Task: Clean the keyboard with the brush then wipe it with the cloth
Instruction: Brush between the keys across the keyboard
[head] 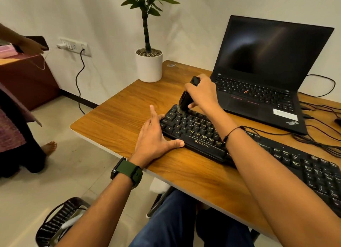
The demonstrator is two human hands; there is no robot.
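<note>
Head view: I'm gripping the brush (186,99) in my right hand (203,93), bristles touching the Zebronics keyboard's (199,134) far-left corner. My left hand (155,136), fingers relaxed, is bracing its left end, so I reckon the long axis running rightward toward me is what's left to sweep.

"ZEBRONICS" on the keyboard (203,134); "ThinkPad" on the laptop (292,122).

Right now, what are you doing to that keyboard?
A person is cleaning the black keyboard on the wooden desk. Their right hand grips a black brush, with its bristles down on the keys at the far left corner. Their left hand rests flat against the keyboard's left end. An open laptop sits behind. No cloth shows.
</note>
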